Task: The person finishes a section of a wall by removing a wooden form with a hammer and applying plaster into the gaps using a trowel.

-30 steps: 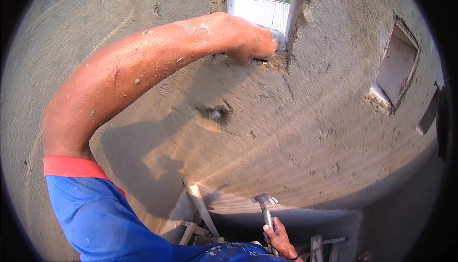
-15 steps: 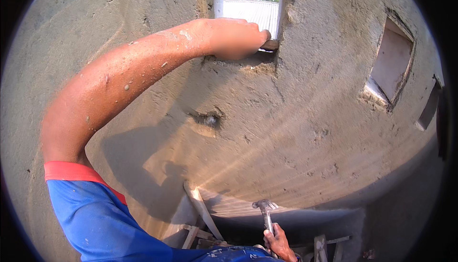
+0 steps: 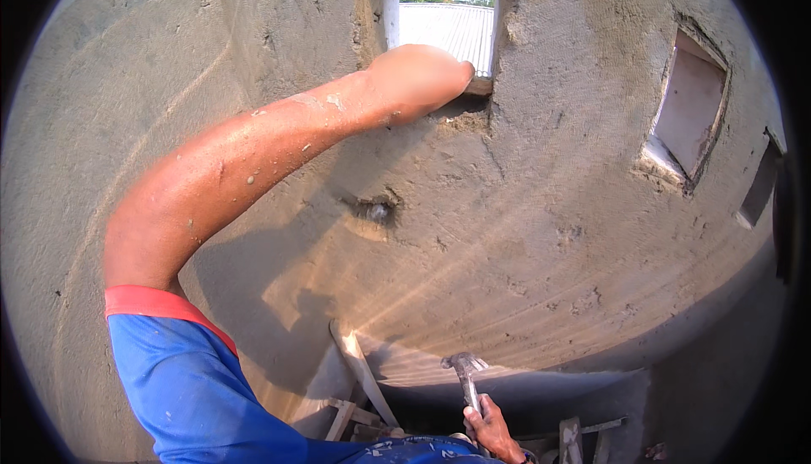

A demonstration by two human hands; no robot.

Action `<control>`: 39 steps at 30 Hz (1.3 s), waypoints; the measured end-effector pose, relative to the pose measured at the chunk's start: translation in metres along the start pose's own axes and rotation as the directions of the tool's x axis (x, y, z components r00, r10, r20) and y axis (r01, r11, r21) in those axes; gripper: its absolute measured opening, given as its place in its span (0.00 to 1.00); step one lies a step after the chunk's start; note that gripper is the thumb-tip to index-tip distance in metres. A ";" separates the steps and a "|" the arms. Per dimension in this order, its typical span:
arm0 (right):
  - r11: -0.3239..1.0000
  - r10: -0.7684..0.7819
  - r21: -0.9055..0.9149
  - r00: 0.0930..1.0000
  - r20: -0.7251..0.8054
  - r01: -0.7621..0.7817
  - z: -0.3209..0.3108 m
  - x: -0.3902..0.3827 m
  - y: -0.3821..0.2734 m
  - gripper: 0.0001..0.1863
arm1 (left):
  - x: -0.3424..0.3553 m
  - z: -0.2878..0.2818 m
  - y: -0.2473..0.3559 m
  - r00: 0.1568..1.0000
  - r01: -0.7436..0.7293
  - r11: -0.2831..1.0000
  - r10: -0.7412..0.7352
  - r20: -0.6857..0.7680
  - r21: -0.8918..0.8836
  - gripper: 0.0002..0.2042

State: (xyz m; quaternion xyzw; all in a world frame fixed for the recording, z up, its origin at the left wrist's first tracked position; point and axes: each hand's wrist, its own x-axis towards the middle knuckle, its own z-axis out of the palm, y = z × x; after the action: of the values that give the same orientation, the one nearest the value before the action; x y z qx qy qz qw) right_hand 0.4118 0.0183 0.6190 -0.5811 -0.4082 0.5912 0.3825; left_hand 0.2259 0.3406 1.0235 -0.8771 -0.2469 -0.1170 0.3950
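My left hand [image 3: 422, 80] reaches up, closed, to the lower edge of a small window opening [image 3: 390, 4]. Its back is blurred and its fingertips are hidden, so I cannot make out what it grips. Just beyond it shows a short piece of the wooden bottom frame [image 3: 480, 86], above a broken gap in the mortar. Low in front of me, my right hand [image 3: 492, 430] is wrapped round the handle of a claw hammer [image 3: 466, 371], held head up and apart from the wall.
A rough plastered wall [image 3: 507, 244] fills most of the view, with a hole [image 3: 376, 211] below the window. Another framed opening [image 3: 688, 113] is at right. Below, a plank [image 3: 363, 371] leans on the wall near wooden pieces [image 3: 570, 439].
My left hand has shifted slightly down at the window's lower edge, and its elbow has moved right in view. My right hand and the hammer stay almost in place.
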 end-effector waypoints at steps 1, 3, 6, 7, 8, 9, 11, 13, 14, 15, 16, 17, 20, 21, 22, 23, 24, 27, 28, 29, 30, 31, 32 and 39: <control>1.000 -0.009 0.002 1.000 -0.006 0.009 0.000 -0.001 0.005 0.13 | -0.003 0.002 0.001 0.999 -0.005 1.000 0.005 -0.051 0.004 0.10; 1.000 -0.017 0.007 1.000 -0.014 0.017 0.000 -0.002 0.009 0.15 | -0.005 0.001 0.000 0.995 -0.013 1.000 0.014 -0.102 0.007 0.09; 1.000 -0.008 0.017 0.999 -0.041 0.009 -0.002 -0.004 0.013 0.14 | -0.005 -0.003 -0.004 0.986 0.046 0.999 -0.043 -0.159 0.014 0.10; 1.000 -0.004 0.020 0.999 -0.035 0.005 -0.003 -0.005 0.013 0.13 | -0.005 -0.001 -0.004 0.986 0.031 0.999 -0.027 -0.167 0.024 0.10; 1.000 0.000 0.024 1.000 -0.028 0.001 -0.003 -0.006 0.012 0.11 | -0.005 0.001 -0.004 0.984 0.017 0.999 -0.011 -0.175 0.034 0.10; 1.000 -0.009 0.030 0.999 -0.042 0.010 -0.003 -0.007 0.010 0.11 | -0.007 0.004 -0.002 0.975 0.020 0.999 -0.009 -0.222 0.049 0.09; 0.999 -0.013 0.035 0.998 -0.065 0.016 -0.004 -0.009 0.016 0.12 | -0.010 0.012 0.007 0.969 0.038 0.997 -0.022 -0.247 0.061 0.10; 0.999 -0.035 0.038 0.996 -0.079 0.039 -0.002 -0.009 0.007 0.12 | -0.012 0.012 0.011 0.963 0.101 0.993 -0.080 -0.259 0.069 0.10; 1.000 -0.019 0.007 0.996 -0.090 0.020 -0.002 -0.012 0.002 0.12 | -0.012 0.012 0.010 0.961 0.102 0.992 -0.078 -0.265 0.078 0.10; 1.000 0.004 -0.024 0.995 -0.105 -0.007 -0.001 -0.015 -0.003 0.12 | -0.012 0.010 0.012 0.960 0.121 0.992 -0.107 -0.261 0.039 0.10; 1.000 0.001 -0.025 0.994 -0.106 -0.003 -0.002 -0.014 0.000 0.12 | -0.012 0.009 0.013 0.957 0.140 0.990 -0.135 -0.255 0.000 0.10; 1.000 -0.014 -0.017 0.995 -0.100 0.012 -0.003 -0.012 0.004 0.12 | -0.010 0.006 0.013 0.957 0.141 0.990 -0.136 -0.258 0.002 0.10; 1.000 -0.022 -0.014 0.997 -0.076 0.021 -0.003 -0.013 0.005 0.12 | -0.011 -0.004 0.012 0.926 0.203 0.978 -0.208 -0.315 -0.047 0.09; 1.000 -0.019 -0.013 0.998 -0.068 0.018 -0.003 -0.014 0.004 0.12 | -0.011 -0.007 0.010 0.917 0.213 0.974 -0.228 -0.327 -0.079 0.10; 1.000 -0.019 -0.013 0.997 -0.069 0.018 -0.004 -0.012 0.009 0.12 | -0.011 -0.010 0.009 0.908 0.223 0.969 -0.248 -0.339 -0.111 0.10; 1.000 -0.023 -0.011 0.998 -0.061 0.022 -0.007 -0.008 0.017 0.12 | -0.009 -0.012 0.010 0.907 0.222 0.969 -0.247 -0.340 -0.111 0.10; 1.000 -0.024 -0.011 0.998 -0.050 0.024 -0.007 -0.007 0.020 0.12 | -0.008 -0.015 0.012 0.896 0.285 0.947 -0.318 -0.310 -0.149 0.10; 1.000 -0.022 0.007 1.000 -0.015 0.022 -0.008 -0.008 0.018 0.12 | -0.013 -0.019 0.018 0.862 0.345 0.909 -0.405 -0.304 -0.234 0.11; 1.000 -0.023 0.007 1.000 -0.013 0.023 -0.008 -0.008 0.017 0.12 | -0.015 -0.020 0.020 0.844 0.338 0.898 -0.422 -0.332 -0.282 0.11; 1.000 -0.011 0.007 1.000 -0.013 0.011 -0.008 -0.009 0.015 0.12 | -0.017 -0.021 0.022 0.843 0.339 0.898 -0.422 -0.332 -0.280 0.11; 1.000 -0.001 0.006 1.000 -0.013 0.001 -0.007 -0.009 0.014 0.12 | -0.018 -0.022 0.022 0.817 0.365 0.885 -0.454 -0.357 -0.290 0.12; 1.000 -0.004 0.004 1.000 -0.009 0.004 -0.007 -0.009 0.014 0.12 | -0.020 -0.023 0.024 0.788 0.390 0.870 -0.484 -0.381 -0.300 0.13; 1.000 0.001 0.003 1.000 -0.011 -0.001 -0.008 -0.009 0.014 0.12 | -0.023 -0.026 0.024 0.787 0.393 0.871 -0.485 -0.382 -0.296 0.13; 0.999 0.011 -0.033 1.000 0.016 -0.010 -0.009 -0.004 0.016 0.10 | -0.072 -0.077 0.063 0.683 0.380 0.845 -0.531 -0.501 -0.377 0.16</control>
State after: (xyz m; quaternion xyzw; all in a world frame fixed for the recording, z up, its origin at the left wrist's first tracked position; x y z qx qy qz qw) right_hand 0.4209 0.0093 0.6061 -0.5848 -0.4179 0.5909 0.3663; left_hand 0.1970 0.2228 1.0056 -0.7477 -0.3080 -0.5065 0.2992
